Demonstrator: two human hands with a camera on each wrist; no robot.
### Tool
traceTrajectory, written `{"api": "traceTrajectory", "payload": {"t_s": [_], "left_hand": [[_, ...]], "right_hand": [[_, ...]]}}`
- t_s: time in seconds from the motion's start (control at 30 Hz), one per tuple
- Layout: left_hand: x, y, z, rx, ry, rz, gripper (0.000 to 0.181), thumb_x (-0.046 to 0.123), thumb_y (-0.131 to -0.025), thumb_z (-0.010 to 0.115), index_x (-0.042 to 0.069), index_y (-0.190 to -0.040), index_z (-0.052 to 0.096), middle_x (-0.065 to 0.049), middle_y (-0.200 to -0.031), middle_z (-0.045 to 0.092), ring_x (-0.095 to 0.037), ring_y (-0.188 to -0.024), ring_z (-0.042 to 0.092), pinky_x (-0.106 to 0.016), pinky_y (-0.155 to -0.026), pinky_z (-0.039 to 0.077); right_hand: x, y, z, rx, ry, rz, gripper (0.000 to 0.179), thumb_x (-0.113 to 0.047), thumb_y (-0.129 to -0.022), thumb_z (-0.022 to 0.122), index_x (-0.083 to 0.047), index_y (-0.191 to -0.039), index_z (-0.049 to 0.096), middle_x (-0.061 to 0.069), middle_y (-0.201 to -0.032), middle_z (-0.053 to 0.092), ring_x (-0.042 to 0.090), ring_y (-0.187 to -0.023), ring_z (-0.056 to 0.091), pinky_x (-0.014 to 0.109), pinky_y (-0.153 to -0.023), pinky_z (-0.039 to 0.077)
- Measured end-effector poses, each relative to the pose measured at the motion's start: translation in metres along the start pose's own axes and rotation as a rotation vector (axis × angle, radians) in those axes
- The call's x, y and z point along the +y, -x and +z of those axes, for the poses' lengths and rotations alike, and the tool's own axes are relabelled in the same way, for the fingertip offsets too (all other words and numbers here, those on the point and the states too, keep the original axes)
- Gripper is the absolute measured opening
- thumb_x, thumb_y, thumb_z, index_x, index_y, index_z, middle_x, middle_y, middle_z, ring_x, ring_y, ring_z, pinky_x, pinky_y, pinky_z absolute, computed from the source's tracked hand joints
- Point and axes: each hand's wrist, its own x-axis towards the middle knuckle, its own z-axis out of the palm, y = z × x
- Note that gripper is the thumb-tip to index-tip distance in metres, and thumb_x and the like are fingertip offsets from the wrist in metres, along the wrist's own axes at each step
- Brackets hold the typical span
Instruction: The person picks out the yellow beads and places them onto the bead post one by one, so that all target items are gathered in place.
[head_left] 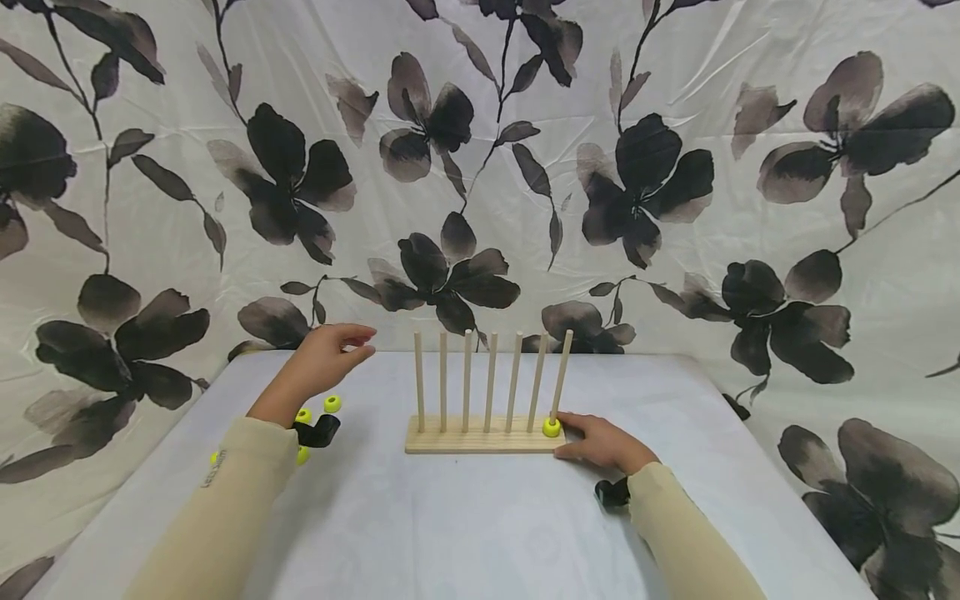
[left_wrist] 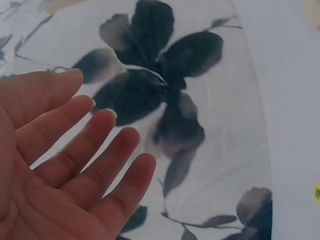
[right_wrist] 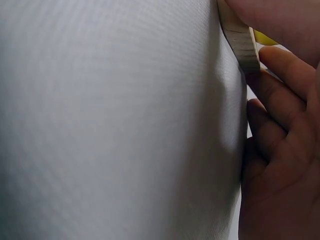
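Note:
A pale wooden peg rack (head_left: 480,447) stands on the table, with several thin upright pegs (head_left: 467,383) in a row. One yellow ring (head_left: 551,428) sits at the foot of the rightmost peg. My right hand (head_left: 606,443) holds the right end of the rack's base, thumb at the front and fingers behind; the right wrist view shows the base's end (right_wrist: 245,55) against the fingers. My left hand (head_left: 330,357) is raised left of the rack and holds nothing. Its fingers (left_wrist: 100,135) are spread and slightly bent in the left wrist view.
Several loose yellow rings (head_left: 332,404) lie on the table's left side, some partly hidden behind the left forearm and black wrist camera (head_left: 318,431). A white cloth covers the table (head_left: 465,533). Behind its far edge hangs a flower-patterned curtain (head_left: 525,208).

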Motion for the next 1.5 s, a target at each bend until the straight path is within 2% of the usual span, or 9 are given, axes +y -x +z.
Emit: {"api": "traceTrajectory", "payload": {"t_s": [0.33, 0.53, 0.73, 0.87, 1.0, 1.23, 1.5], "left_hand": [[-0.028, 0.017, 0.002, -0.075, -0.039, -0.112, 0.051, 0.035, -0.096, 0.058, 0.006, -0.138, 0.053, -0.023, -0.134, 0.055, -0.042, -0.125, 0.05, -0.057, -0.099, 0.047], [-0.041, 0.024, 0.009, -0.122, -0.068, -0.136, 0.055, 0.039, -0.094, 0.061, 0.005, -0.137, 0.053, -0.025, -0.134, 0.054, -0.043, -0.124, 0.049, -0.057, -0.099, 0.046], [-0.054, 0.032, 0.014, -0.142, -0.102, -0.152, 0.054, 0.037, -0.093, 0.063, 0.005, -0.135, 0.055, -0.026, -0.132, 0.055, -0.044, -0.122, 0.05, -0.058, -0.097, 0.047], [-0.064, 0.038, 0.017, -0.156, -0.115, -0.163, 0.052, 0.035, -0.092, 0.064, 0.003, -0.134, 0.056, -0.027, -0.13, 0.056, -0.045, -0.119, 0.052, -0.056, -0.093, 0.05], [-0.07, 0.045, 0.018, -0.179, -0.107, -0.204, 0.051, 0.031, -0.092, 0.064, 0.002, -0.134, 0.055, -0.029, -0.129, 0.056, -0.044, -0.115, 0.054, -0.051, -0.088, 0.055], [-0.08, 0.053, 0.021, -0.223, -0.066, -0.281, 0.05, 0.026, -0.09, 0.068, 0.001, -0.131, 0.056, -0.027, -0.123, 0.059, -0.036, -0.105, 0.06, -0.043, -0.081, 0.059], [-0.094, 0.059, 0.026, -0.252, -0.072, -0.287, 0.043, 0.02, -0.089, 0.068, -0.003, -0.125, 0.06, -0.016, -0.107, 0.067, -0.021, -0.09, 0.063, -0.04, -0.078, 0.058]], "right_hand": [[0.0, 0.0, 0.0, -0.003, 0.006, -0.002, 0.078, -0.048, -0.08, 0.074, -0.023, -0.147, 0.043, 0.01, -0.154, 0.039, 0.037, -0.143, 0.032, 0.059, -0.113, 0.029], [-0.001, 0.001, 0.0, -0.002, 0.003, 0.012, 0.078, -0.047, -0.08, 0.075, -0.024, -0.147, 0.043, 0.009, -0.154, 0.04, 0.037, -0.143, 0.033, 0.059, -0.113, 0.03], [-0.001, 0.001, 0.001, -0.01, 0.005, 0.018, 0.077, -0.048, -0.081, 0.074, -0.023, -0.148, 0.043, 0.009, -0.154, 0.04, 0.036, -0.143, 0.033, 0.06, -0.113, 0.029], [-0.001, 0.002, 0.001, -0.007, -0.002, 0.014, 0.078, -0.047, -0.081, 0.074, -0.022, -0.148, 0.042, 0.009, -0.154, 0.04, 0.037, -0.143, 0.033, 0.06, -0.113, 0.029], [-0.002, 0.002, 0.0, -0.003, -0.01, 0.007, 0.078, -0.046, -0.081, 0.074, -0.021, -0.148, 0.042, 0.01, -0.154, 0.039, 0.037, -0.143, 0.032, 0.059, -0.113, 0.029], [-0.002, 0.003, 0.001, -0.004, -0.007, 0.01, 0.077, -0.045, -0.082, 0.074, -0.021, -0.148, 0.042, 0.01, -0.154, 0.039, 0.037, -0.143, 0.033, 0.059, -0.113, 0.029], [-0.001, 0.001, 0.002, 0.0, -0.011, 0.016, 0.077, -0.045, -0.081, 0.074, -0.022, -0.148, 0.042, 0.01, -0.154, 0.039, 0.038, -0.143, 0.032, 0.06, -0.113, 0.029]]}}
